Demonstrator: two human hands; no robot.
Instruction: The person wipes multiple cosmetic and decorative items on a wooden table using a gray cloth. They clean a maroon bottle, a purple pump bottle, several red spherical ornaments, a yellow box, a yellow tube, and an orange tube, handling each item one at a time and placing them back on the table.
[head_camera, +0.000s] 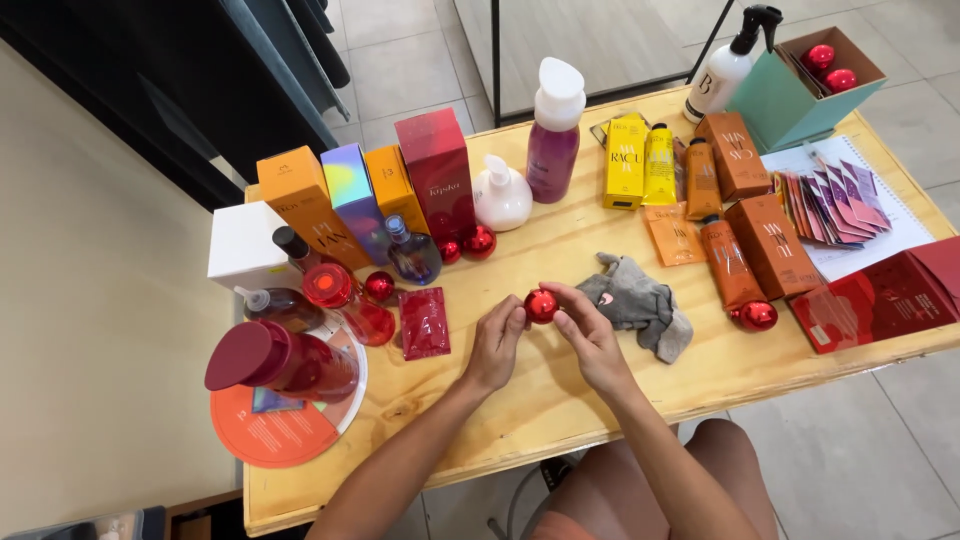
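Gripping red bauble (541, 305) between both hands (545, 335); fingertips hide bauble's sides.

— Where does the wooden table (560, 400) leave room for a hand?

— Along the near edge, around both hands, the wood lies bare. A bare patch also runs between the red sachet (424, 322) and the grey cloth (640, 300).

— What blocks the left side?

— Bottles crowd it: a dark red bottle (285, 360) lying on a round orange card (275, 430), with tall boxes (360, 200) behind.

— And the right?

— Orange tubes and boxes (750, 240), a red ball (755, 316), fanned sachets (830, 205) and a red folder (885, 295) fill it. The back row of bottles and yellow boxes (625, 160) closes the far edge.
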